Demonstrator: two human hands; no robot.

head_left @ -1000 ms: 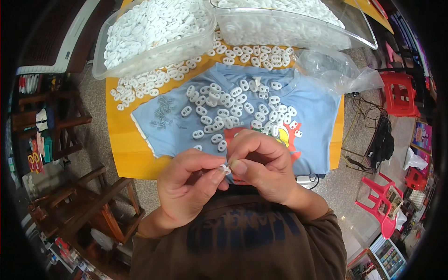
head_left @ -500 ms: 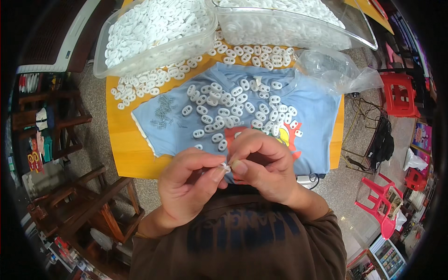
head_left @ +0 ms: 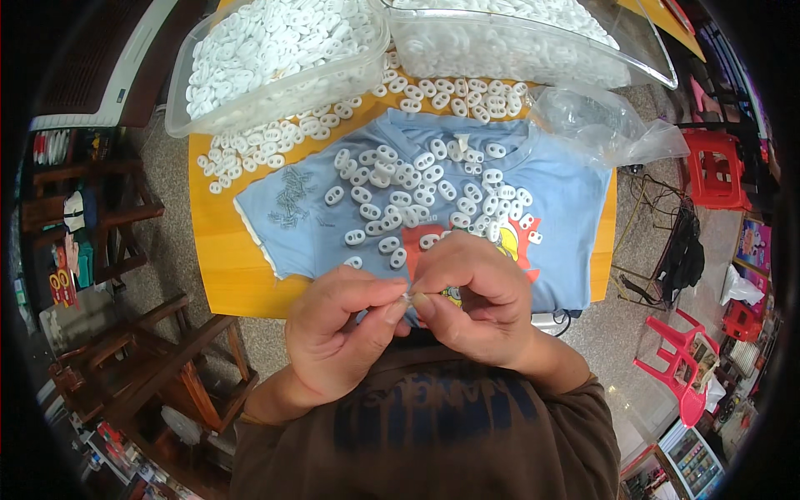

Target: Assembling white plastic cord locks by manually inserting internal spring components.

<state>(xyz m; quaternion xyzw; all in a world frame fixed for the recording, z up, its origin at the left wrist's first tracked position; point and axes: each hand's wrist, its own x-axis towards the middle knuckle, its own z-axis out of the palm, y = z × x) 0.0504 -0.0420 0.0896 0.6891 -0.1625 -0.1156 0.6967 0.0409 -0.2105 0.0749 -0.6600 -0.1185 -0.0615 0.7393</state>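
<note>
In front of my chest, my left hand (head_left: 342,329) pinches a tiny white piece (head_left: 407,297) between thumb and forefinger, most of it covered by the fingertips. My right hand (head_left: 475,304) meets it there, thumb and forefinger pressed together; what lies inside that pinch is too small to make out. Just beyond the hands, many white oval plastic pieces with two holes (head_left: 400,200) lie scattered over a light blue T-shirt (head_left: 567,208) spread on the table. A small heap of thin dark metal bits (head_left: 290,198) rests on the shirt's left sleeve.
Two clear plastic bins (head_left: 187,117) (head_left: 508,62) full of white pieces stand at the far side. More loose pieces (head_left: 242,154) lie on the yellow tabletop (head_left: 221,250). A crumpled clear bag (head_left: 608,133) sits at the far right. Red stools (head_left: 712,171) and wooden chairs (head_left: 179,367) flank the table.
My fingertips have closed tighter around the white piece, so less of it shows now. Both hands stay in nearly the same place.
</note>
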